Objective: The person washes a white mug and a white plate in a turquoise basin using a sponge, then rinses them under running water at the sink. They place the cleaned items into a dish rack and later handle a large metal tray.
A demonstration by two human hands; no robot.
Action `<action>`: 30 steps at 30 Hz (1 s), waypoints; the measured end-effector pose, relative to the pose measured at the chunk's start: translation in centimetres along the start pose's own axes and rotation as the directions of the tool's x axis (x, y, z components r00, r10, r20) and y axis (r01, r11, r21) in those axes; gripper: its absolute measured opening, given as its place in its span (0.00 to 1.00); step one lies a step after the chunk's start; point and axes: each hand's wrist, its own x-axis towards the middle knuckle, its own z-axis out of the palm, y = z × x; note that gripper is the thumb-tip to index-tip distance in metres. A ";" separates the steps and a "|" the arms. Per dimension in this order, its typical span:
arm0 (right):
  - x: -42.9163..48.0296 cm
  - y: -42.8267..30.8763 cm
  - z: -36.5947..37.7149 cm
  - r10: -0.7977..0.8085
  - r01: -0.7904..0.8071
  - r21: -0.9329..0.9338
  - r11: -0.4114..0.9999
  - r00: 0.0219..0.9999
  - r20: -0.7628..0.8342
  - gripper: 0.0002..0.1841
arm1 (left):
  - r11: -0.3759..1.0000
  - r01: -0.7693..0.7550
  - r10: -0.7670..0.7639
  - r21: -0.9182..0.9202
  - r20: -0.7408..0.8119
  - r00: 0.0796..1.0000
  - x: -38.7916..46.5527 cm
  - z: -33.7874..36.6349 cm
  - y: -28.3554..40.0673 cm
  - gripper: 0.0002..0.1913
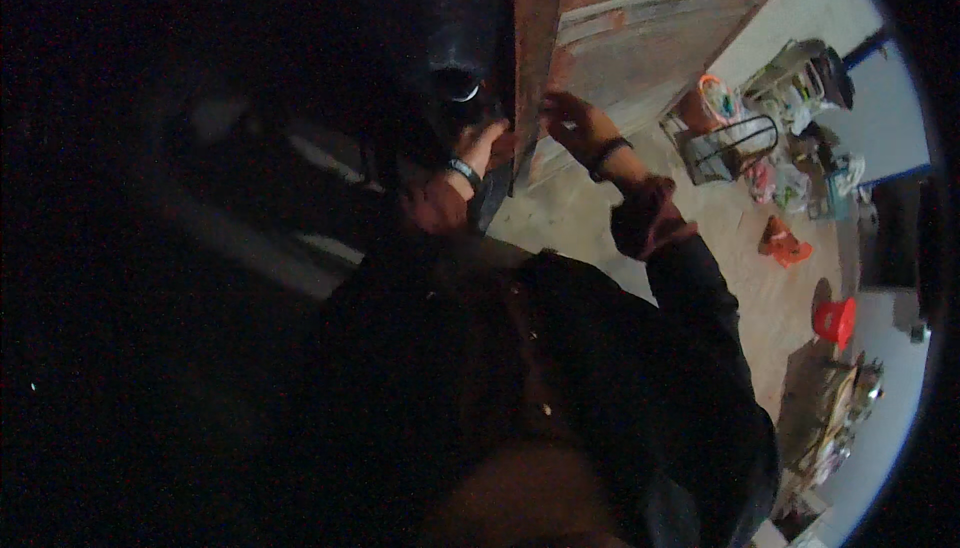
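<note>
A worn reddish-brown wooden door, or a similar wooden panel, stands with its narrow edge between my two hands. On its dark side is my left hand, with a band around the wrist. Its fingers lie close to the panel's edge, and shadow hides what they touch. My right hand, wearing a dark wristband, is on the lit side. Its curled fingertips are at the panel's face, and any grip there is blurred. Just above my left hand, a dark rounded object shows a bright curved rim; its kind is unclear.
Deep shadow fills the left side. To the right, a black wire rack with an orange-rimmed basket stands on the concrete floor. Beyond are plastic bags, an orange bag, a red bucket and assorted clutter along the wall.
</note>
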 end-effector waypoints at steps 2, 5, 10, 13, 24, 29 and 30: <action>-3.0 3.3 -0.4 0.119 -0.124 0.121 0.985 0.992 0.048 0.19 | 0.994 0.079 -0.086 0.073 0.102 0.991 0.4 -0.9 -1.6 0.14; -8.4 4.9 -2.1 0.374 -0.399 0.430 0.810 0.916 0.145 0.18 | 0.951 0.274 -0.293 0.144 0.138 0.946 -1.1 -1.7 -2.6 0.14; -18.7 9.4 -5.0 0.686 -0.594 0.572 0.566 0.724 0.073 0.14 | 0.897 0.334 -0.364 0.290 0.055 0.930 -5.6 -3.6 -5.0 0.15; -23.5 10.7 -7.8 0.718 -0.573 0.647 0.503 0.694 0.057 0.14 | 0.665 -0.310 0.070 0.679 0.357 0.932 -9.6 -2.0 -3.7 0.13; -42.0 14.9 -25.1 0.693 -0.242 0.679 0.693 0.486 -0.533 0.14 | 0.949 0.269 -0.255 -0.166 0.102 0.962 -4.7 16.7 -9.6 0.11; -52.4 14.5 -24.3 0.760 -0.094 0.757 0.647 0.156 -0.631 0.13 | 0.954 0.268 -0.296 0.131 0.311 0.903 -1.7 26.1 -12.2 0.11; -54.9 15.1 -26.4 0.751 -0.092 0.746 0.660 0.117 -0.650 0.13 | 0.956 0.234 -0.278 0.176 0.294 0.914 -1.7 30.6 -12.7 0.11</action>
